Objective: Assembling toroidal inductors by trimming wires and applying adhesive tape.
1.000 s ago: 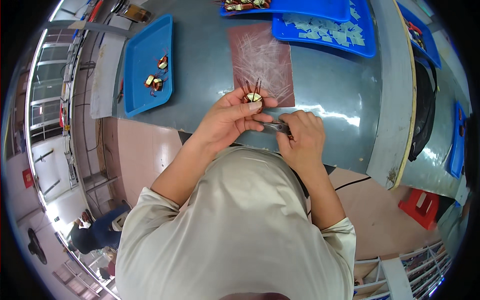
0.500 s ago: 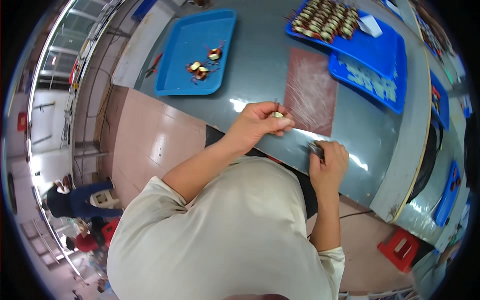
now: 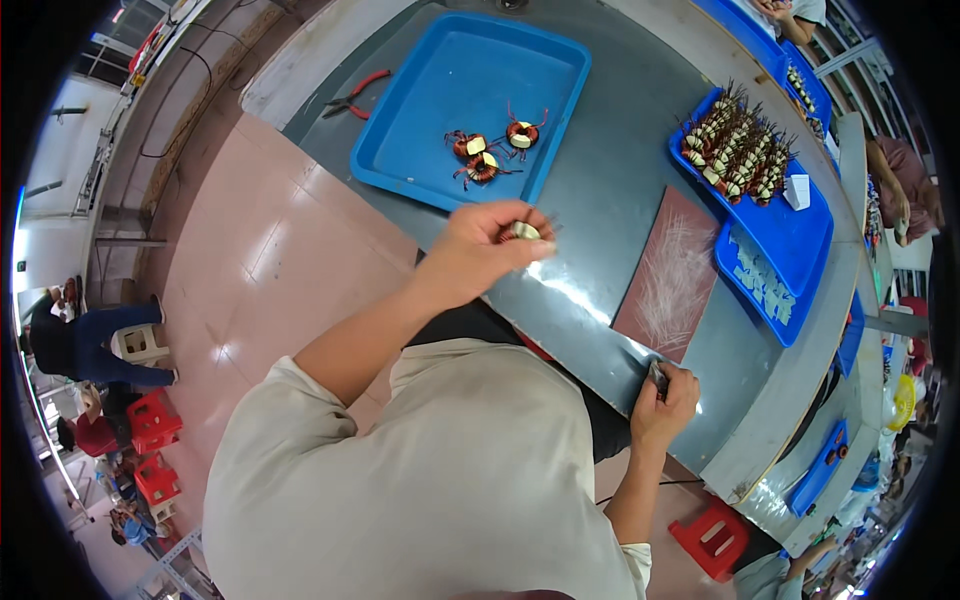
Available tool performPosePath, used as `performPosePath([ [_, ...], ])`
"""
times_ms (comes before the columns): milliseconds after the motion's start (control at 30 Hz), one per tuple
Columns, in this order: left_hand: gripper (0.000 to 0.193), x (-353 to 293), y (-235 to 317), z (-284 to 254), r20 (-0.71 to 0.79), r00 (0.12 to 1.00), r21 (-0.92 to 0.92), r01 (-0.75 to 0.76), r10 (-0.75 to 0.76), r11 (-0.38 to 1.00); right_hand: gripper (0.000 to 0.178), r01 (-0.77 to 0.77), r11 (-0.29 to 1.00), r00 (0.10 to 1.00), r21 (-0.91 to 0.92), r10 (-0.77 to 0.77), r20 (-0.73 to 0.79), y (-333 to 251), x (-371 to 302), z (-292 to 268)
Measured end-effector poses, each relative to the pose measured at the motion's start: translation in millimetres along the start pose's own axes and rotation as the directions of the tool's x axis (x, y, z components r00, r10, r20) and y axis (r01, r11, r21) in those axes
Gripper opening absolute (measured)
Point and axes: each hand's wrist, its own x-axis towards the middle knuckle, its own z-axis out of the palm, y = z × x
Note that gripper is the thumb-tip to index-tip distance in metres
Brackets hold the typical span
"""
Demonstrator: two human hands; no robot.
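Observation:
My left hand (image 3: pixel 478 255) is closed on a small wire-wound ring coil (image 3: pixel 520 232) with a pale yellow face and thin wire leads. It is held just off the near corner of a light blue tray (image 3: pixel 400 190). Inside that tray lie three similar coils: one ring coil (image 3: pixel 522 134) stands a little apart, and two coils (image 3: pixel 476 160) touch each other. My right hand (image 3: pixel 665 410) grips a small dark metal tool (image 3: pixel 657 376) at the table's front edge; most of it is hidden in the fingers, so its kind cannot be made out.
A scratched reddish-brown mat (image 3: pixel 670 275) lies on the grey table (image 3: pixel 610 130). To its right, a blue tray (image 3: pixel 800 235) packed with coils overlaps another blue tray (image 3: pixel 745 300) of small pale pieces. Red-handled pliers (image 3: pixel 357 93) lie left. Other people and red stools (image 3: pixel 710 540) surround the table.
My view has turned toward the left. My left hand has carried the coil away from the mat toward the light blue tray. The right hand stays by the table edge, still gripping the tool.

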Motion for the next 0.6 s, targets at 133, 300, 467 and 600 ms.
performPosePath([
  [133, 0.021, 19, 12, -27, -0.043, 0.957, 0.336, -0.257, 0.288, 0.906, 0.014, -0.009, 0.999, 1.000, -0.052, 0.008, -0.018, -5, 6, -3],
  [300, 0.022, 33, 31, -19, 0.049, 0.997, 0.346, -0.078, 0.065, 0.935, 0.029, 0.030, 0.998, 0.999, -0.048, -0.031, -0.017, -6, 13, -2],
  [467, 0.022, 54, 26, 24, 0.207, 0.978, 0.243, -0.077, 0.026, 0.967, 0.040, 0.087, 0.995, 0.991, -0.043, -0.090, -0.097, -15, 23, -16],
  [600, 0.024, 73, 39, 76, 0.251, 0.966, 0.421, -0.159, 0.054, 0.893, 0.039, 0.051, 0.993, 0.984, 0.106, -0.032, -0.174, -4, 25, -25],
])
